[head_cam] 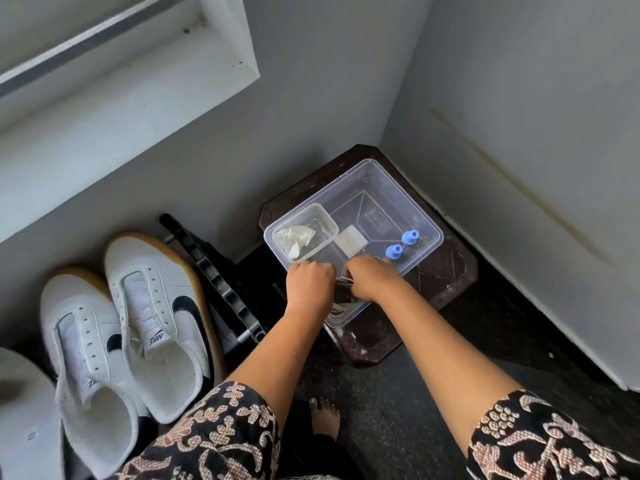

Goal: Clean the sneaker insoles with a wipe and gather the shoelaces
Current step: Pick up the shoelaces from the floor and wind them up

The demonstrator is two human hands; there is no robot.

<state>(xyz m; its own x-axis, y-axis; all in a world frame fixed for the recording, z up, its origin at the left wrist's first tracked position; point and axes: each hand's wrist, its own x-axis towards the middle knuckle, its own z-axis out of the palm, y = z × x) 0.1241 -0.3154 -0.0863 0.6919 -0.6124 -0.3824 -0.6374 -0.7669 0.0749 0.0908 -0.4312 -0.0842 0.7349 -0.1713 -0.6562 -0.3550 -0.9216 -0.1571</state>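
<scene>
Two white sneakers without laces, one [162,327] next to the other [86,368], stand on the floor at the left. A clear plastic tub [398,188] sits on a dark stool. My left hand [310,285] and my right hand [372,277] are closed side by side at the tub's near corner. Thin pale strands that look like shoelaces [343,282] show between them, over something dark in the tub. A smaller clear tray [325,216] in the tub holds a crumpled white wipe [294,237]. No insoles show outside the shoes.
In the tub lie a white square pad [351,240] and two blue caps [401,244]. The dark stool [450,271] stands in a wall corner. A black folded frame [214,278] leans between shoes and stool. My bare foot [323,417] rests on the dark floor.
</scene>
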